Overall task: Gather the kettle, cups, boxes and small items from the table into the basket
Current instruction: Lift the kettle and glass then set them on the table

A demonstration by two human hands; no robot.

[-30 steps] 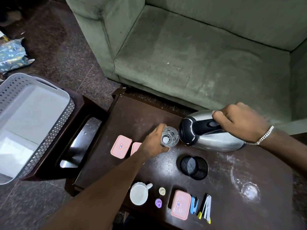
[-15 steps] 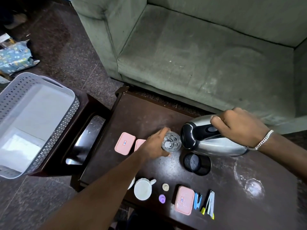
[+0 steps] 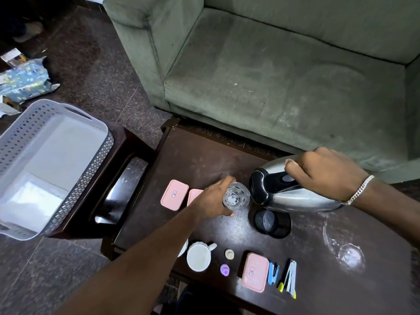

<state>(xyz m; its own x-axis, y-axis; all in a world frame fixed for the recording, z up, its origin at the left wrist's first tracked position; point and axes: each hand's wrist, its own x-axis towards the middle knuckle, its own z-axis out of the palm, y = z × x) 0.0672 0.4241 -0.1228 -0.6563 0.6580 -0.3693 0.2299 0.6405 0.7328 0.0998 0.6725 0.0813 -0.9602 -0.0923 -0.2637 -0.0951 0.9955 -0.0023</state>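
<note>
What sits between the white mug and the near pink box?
In the head view, a cream cap and purple cap lie between the white mug and near pink box.

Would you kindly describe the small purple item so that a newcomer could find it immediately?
Start at the dark wooden table in front of the green sofa and look along its near edge. Between the white mug and a pink lidded box lies the purple cap. A cream cap sits just behind it; only this one is purple.

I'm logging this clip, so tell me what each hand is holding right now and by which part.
The right hand holds the tilted steel kettle by its black handle. The left hand has its grip around the side of the clear glass.
</note>
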